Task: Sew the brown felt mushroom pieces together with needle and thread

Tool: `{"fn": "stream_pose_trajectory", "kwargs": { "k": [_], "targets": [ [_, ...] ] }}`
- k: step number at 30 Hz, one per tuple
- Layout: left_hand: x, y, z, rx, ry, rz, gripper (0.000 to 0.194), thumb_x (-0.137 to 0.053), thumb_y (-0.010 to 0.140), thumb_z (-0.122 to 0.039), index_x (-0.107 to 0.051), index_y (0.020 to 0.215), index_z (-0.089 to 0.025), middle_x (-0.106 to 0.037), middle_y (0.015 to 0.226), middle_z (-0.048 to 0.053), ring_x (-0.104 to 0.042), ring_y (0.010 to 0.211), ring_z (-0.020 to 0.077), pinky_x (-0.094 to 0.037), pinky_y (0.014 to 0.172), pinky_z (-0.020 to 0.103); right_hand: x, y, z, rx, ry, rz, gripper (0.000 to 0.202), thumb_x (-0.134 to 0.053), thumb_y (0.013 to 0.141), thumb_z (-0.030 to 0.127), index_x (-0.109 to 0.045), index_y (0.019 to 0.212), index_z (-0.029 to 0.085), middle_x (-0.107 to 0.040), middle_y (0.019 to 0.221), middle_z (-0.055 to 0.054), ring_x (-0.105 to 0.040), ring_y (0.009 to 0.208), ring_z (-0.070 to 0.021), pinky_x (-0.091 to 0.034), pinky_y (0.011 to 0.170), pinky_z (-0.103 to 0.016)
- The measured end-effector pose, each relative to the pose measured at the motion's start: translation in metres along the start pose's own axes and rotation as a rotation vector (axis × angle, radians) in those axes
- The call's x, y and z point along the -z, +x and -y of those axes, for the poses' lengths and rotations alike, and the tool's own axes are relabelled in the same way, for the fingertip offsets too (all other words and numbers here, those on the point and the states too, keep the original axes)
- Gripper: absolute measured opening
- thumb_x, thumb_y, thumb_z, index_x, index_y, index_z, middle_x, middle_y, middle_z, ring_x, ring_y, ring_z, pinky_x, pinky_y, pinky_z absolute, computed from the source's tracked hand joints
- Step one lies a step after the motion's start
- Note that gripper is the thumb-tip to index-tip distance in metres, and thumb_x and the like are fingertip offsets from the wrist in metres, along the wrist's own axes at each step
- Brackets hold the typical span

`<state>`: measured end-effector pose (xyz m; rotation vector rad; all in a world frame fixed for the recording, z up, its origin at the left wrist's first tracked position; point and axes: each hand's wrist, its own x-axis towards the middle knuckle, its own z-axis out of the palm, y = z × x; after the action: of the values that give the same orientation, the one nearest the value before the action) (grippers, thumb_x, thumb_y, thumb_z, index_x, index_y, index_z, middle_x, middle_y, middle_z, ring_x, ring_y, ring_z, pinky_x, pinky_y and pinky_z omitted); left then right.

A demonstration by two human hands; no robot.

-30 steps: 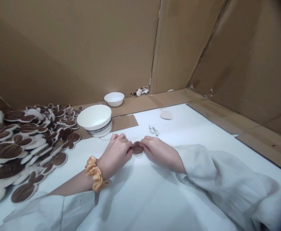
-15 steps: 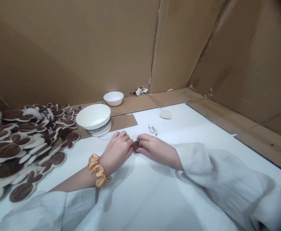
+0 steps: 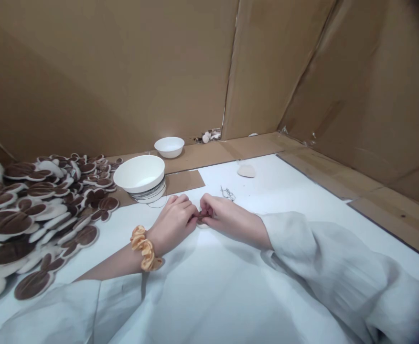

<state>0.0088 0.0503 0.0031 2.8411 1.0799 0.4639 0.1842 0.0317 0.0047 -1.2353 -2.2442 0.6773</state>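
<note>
Both hands meet over the white table, pinching a small brown-and-white plush piece (image 3: 202,225) between them. My left hand (image 3: 175,217), with a yellow scrunchie at its wrist, is closed on the piece's left side. On the other side, my right hand (image 3: 227,217) has its thumb and fingers pressed together at the piece. Most of the piece is hidden by the fingers, and whether a needle is held is too small to tell. Just behind the right hand lies a loose tangle of dark thread (image 3: 227,193).
A heap of brown-and-white plush pieces (image 3: 33,210) covers the left side. Behind my left hand stands a white bowl (image 3: 139,174) wound with dark thread; a smaller white bowl (image 3: 169,147) is farther back. A pale flat piece (image 3: 247,171) lies at the back. Cardboard walls (image 3: 141,71) enclose the table.
My right fingers have curled and lifted slightly at the plush piece, which now shows less brown and more of its white edge. My left hand has stayed nearly in place.
</note>
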Motion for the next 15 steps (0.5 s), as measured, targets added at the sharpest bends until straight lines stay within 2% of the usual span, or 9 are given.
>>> {"fn": "stream_pose_trajectory", "kwargs": {
  "k": [6,11,15],
  "targets": [
    [-0.0010,0.0000,0.0006,0.009,-0.007,-0.013,0.013,-0.048,0.078,-0.013,-0.057,0.069,-0.015,-0.060,0.069,0.002,-0.049,0.079,0.0171,-0.035,0.075,0.034,-0.0031,0.0018,0.0109,-0.089,-0.037,-0.007,0.009,-0.051,0.076,0.009,-0.048,0.075,0.017,-0.055,0.072,0.001,-0.049,0.065,-0.0104,-0.034,0.058,-0.021],
    [-0.0005,-0.0003,0.0014,0.002,-0.007,-0.010,0.014,-0.047,0.080,-0.016,-0.056,0.069,-0.015,-0.060,0.069,0.002,-0.049,0.079,0.0172,-0.035,0.076,0.035,-0.0050,0.0022,0.0103,-0.016,-0.189,0.043,0.006,-0.052,0.080,0.011,-0.056,0.076,0.014,-0.056,0.077,-0.003,-0.051,0.072,-0.0132,-0.039,0.067,-0.025],
    [-0.0009,-0.0016,0.0019,0.027,-0.036,-0.013,0.012,-0.049,0.079,-0.016,-0.056,0.069,-0.016,-0.061,0.070,0.001,-0.049,0.080,0.0169,-0.035,0.077,0.035,-0.0049,-0.0001,0.0119,0.066,-0.417,0.104,0.017,-0.046,0.087,0.017,-0.057,0.077,0.012,-0.055,0.079,-0.007,-0.051,0.079,-0.0174,-0.041,0.067,-0.028]
  ]
}}
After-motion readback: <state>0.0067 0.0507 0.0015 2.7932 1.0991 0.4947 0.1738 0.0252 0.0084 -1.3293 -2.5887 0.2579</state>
